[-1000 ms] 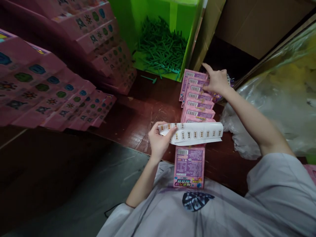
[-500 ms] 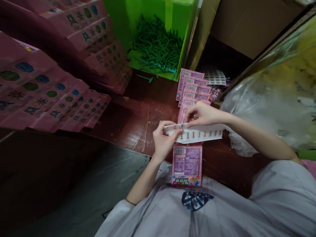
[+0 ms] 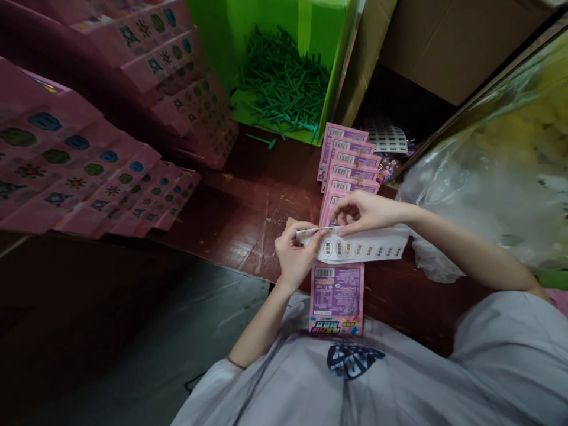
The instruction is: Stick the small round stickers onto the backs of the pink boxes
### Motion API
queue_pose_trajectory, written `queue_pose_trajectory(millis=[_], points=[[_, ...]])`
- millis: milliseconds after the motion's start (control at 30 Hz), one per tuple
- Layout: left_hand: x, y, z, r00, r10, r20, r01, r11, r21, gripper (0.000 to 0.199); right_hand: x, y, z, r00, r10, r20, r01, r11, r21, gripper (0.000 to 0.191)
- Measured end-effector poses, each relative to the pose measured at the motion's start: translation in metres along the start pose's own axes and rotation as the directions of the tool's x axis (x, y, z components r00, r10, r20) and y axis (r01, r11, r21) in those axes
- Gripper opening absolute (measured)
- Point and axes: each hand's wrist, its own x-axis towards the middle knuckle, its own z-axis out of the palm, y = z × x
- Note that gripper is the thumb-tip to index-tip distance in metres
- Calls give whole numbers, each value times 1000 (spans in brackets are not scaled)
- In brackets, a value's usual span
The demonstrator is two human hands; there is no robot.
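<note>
A white sheet of oval stickers [image 3: 368, 248] is stretched between my hands, its upper edge folded over. My left hand [image 3: 296, 251] pinches the left end between thumb and fingers. At the folded edge, right of the left thumb, my right hand [image 3: 361, 212] has its thumb and fingers closed on the sheet; whether a single sticker is between them is hidden. Below the sheet, a pink and purple printed card [image 3: 337, 299] lies at the table's edge against my shirt. Beyond my right hand, several more such cards [image 3: 348, 160] overlap in a row.
Stacked pink boxes [image 3: 106, 171] fill the left side. A green bin [image 3: 331, 77] at the back holds many green sticks [image 3: 284, 83]; one loose green stick [image 3: 264, 141] lies before it. Clear plastic bags [image 3: 444, 201] bulge at the right. A patterned sheet [image 3: 388, 139] sits behind the cards.
The sticker sheet has tilted and lowered slightly, and its top edge is folded over more. My right hand has shifted a little down and right, still at that edge.
</note>
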Motion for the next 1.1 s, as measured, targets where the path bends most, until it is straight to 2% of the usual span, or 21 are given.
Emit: queue_pose_trajectory(millis=[67,200,367,467,533,633,700,800,900,967,1100], points=[[-1,-1,-1,999,36,0,-36,999,24,16,0,1,-1,999,-7,49,8,1000,-11,20],[-2,0,-1,999,48,11,-48,998,47,18,-3,1,0,998,-3,60,4,1000,-19,21],[-3,8,-4,994,105,42,-107,994,31,19,-8,-3,9,980,-8,199,-22,989,149,19],[-3,10,-5,992,119,38,-120,992,23,18,-13,-6,13,989,-12,150,-9,991,136,25],[-4,10,-5,994,106,31,-107,994,34,19,-16,-8,13,994,-3,111,-11,992,125,19],[-6,12,-4,994,94,57,-96,995,36,21,-21,-8,15,992,12,129,-26,994,110,9],[-7,13,-3,992,103,79,-105,994,21,21,-23,-8,17,991,9,135,-17,998,62,11],[-8,14,-2,990,113,84,-114,993,7,20,-27,-9,20,996,-16,89,17,1000,-4,19],[-9,14,-2,991,114,74,-115,993,16,20,-31,-12,22,1000,-16,24,15,1000,11,12],[-9,15,-2,988,130,86,-132,991,17,19,-34,-12,22,1000,0,9,0,1000,31,6],[-11,18,0,975,187,117,-187,982,-8,16,-37,-8,23,1000,-14,22,14,1000,10,7]])
